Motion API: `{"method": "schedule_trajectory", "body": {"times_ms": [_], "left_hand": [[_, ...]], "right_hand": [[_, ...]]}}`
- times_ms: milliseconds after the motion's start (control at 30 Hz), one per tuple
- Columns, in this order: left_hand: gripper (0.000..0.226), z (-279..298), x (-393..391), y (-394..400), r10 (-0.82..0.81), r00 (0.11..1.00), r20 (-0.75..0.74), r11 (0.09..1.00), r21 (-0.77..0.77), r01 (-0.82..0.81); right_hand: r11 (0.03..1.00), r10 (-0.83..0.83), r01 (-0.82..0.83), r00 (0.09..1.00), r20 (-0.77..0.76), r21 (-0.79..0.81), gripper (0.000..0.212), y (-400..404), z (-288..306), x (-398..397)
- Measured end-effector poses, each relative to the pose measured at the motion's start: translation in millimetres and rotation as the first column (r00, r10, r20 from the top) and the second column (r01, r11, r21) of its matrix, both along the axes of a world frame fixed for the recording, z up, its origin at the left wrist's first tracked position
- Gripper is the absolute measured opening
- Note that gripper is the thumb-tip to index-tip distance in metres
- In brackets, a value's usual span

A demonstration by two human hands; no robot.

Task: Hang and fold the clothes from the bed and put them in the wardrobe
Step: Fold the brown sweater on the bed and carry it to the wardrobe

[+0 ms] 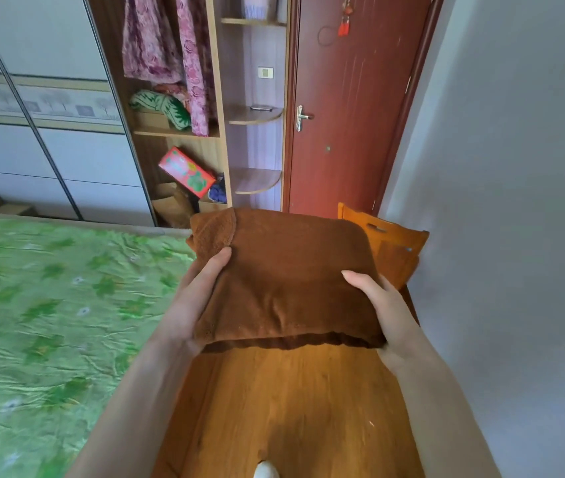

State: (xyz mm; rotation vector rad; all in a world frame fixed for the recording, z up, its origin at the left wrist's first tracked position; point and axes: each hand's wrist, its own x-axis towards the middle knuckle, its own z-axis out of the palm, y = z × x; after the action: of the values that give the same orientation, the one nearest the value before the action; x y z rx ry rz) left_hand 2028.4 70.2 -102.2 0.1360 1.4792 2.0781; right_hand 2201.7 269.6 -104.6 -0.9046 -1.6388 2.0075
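bed (50, 305) left, wardrobe (170, 132) ahead

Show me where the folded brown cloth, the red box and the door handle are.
folded brown cloth (291, 281): head view, middle of its top face.
red box (186, 171): head view, centre of its printed face.
door handle (301, 117): head view, on the metal lever.

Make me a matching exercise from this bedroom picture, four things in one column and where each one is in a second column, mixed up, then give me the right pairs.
Things
1. folded brown cloth
2. red box
3. pink patterned garments
4. green patterned sheet

Places
A. spread over the bed on the left
B. held between the left hand and the right hand
C. hanging in the open wardrobe
D. tilted in the wardrobe's lower compartment

Pairs: 1-B, 2-D, 3-C, 4-A
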Motion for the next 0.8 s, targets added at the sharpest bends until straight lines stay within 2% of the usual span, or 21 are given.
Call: {"method": "schedule_trajectory", "body": {"times_ms": [100,233,367,533,633,733,800], "left_hand": [[0.050,0.9,-54.2,33.0,0.038,0.999,0.014,0.999,0.026,-0.038],[0.030,7.6,-130.1,77.7,0.073,0.997,0.016,0.997,0.032,-0.074],[0.051,15.7,-191.9,117.3,0.063,0.998,0.017,0.997,0.044,-0.064],[0.031,20.4,-252.7,161.4,0.109,0.994,0.010,0.994,0.031,-0.109],[0.028,16.1,-289.8,187.6,0.127,0.991,0.035,0.991,0.026,-0.128],[0.035,9.1,-329.7,217.8,0.157,0.986,0.064,0.987,0.014,-0.158],[0.044,2.9,-361.3,241.1,0.169,0.983,0.072,0.985,0.009,-0.170]], "right_hand": [[0.999,0.017,-0.018,0.999,0.039,0.035,0.075,36.3,2.8,-62.2],[0.998,0.020,-0.024,0.997,0.073,0.060,0.065,86.2,10.4,-144.3],[0.997,0.018,-0.025,0.996,0.088,0.076,0.066,130.8,16.8,-214.8],[0.997,0.045,-0.052,0.992,0.117,0.054,0.064,176.3,21.2,-282.7],[0.998,0.058,-0.061,0.992,0.108,0.026,0.061,204.8,16.3,-322.4],[0.996,0.085,-0.088,0.989,0.125,0.024,0.069,235.9,12.7,-364.0],[0.993,0.105,-0.111,0.986,0.127,0.041,0.084,261.3,12.1,-396.0]]}}
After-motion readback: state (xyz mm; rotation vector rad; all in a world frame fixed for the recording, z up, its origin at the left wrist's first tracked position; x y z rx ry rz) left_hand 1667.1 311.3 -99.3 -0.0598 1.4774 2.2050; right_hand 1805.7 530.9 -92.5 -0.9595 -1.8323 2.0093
